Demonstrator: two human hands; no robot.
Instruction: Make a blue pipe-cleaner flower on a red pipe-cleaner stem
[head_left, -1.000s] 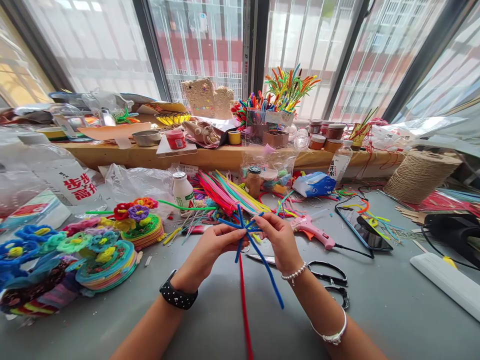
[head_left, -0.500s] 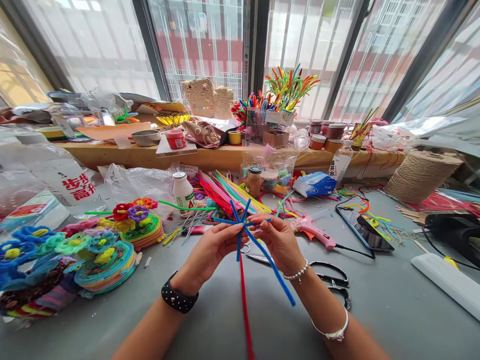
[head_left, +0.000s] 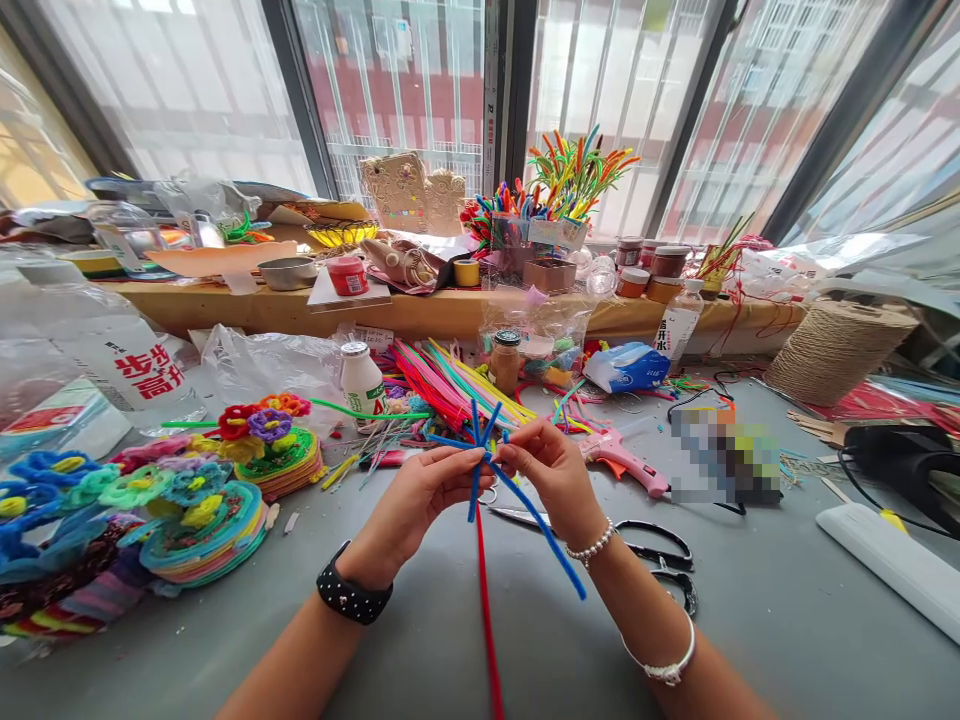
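Both hands raised over a grey bench [head_left: 420, 660], fingers close together. Left hand [head_left: 431, 490] – pinching a blue pipe-cleaner star [head_left: 481, 437] near its crossing point, thumb and forefinger together. Right hand [head_left: 551, 470] – thumb and fingertips gripping the same star just right of centre, one short blue tip poking up above them. Star is held clear of the surface, between the hands; short arms fan up and left, one points down, and one long arm slants down to the right below the right hand.

Below the star, a red strip [head_left: 486, 600] runs toward the near edge. Scissors [head_left: 673, 577] lie beside and partly behind the right wrist, black handles to the right. Pink glue gun [head_left: 630, 468] just beyond the right hand. Behind the hands: a loose bundle of coloured pipe cleaners [head_left: 442, 385], a white bottle [head_left: 364, 385] at its left, a brown jar [head_left: 505, 362] among the stems. Left side of the bench: layered pieces topped with fuzzy flowers [head_left: 202, 535]. Far right, a spool of twine [head_left: 840, 350].
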